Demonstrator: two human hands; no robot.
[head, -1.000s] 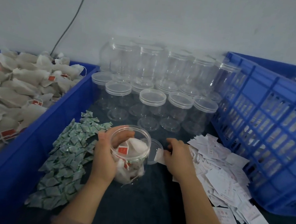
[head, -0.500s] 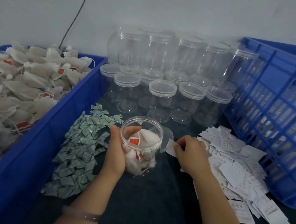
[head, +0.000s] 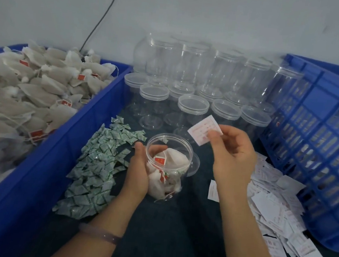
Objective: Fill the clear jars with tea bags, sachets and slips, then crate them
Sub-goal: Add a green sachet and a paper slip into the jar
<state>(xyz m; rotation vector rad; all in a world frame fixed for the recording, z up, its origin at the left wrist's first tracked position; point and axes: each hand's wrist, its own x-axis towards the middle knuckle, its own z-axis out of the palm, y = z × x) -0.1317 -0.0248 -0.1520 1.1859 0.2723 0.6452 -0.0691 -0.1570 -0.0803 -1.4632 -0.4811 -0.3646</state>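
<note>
My left hand (head: pixel 139 171) grips an open clear jar (head: pixel 166 165), tilted toward me and holding several white tea bags with red tags. My right hand (head: pixel 232 156) pinches a white printed slip (head: pixel 203 129) just above and right of the jar's mouth. The jar's clear lid (head: pixel 195 164) lies flat on the dark mat behind the jar. A heap of green sachets (head: pixel 97 167) lies left of the jar. A pile of white slips (head: pixel 271 202) spreads out to the right.
A blue bin (head: pixel 41 167) full of tea bags (head: pixel 21 96) fills the left side. Several empty lidded clear jars (head: pixel 193 93) stand stacked at the back against the wall. A blue slatted crate (head: pixel 319 144) stands at the right.
My right hand has lifted a slip from the pile's edge up to just above the jar's mouth. My left hand keeps hold of the jar.
</note>
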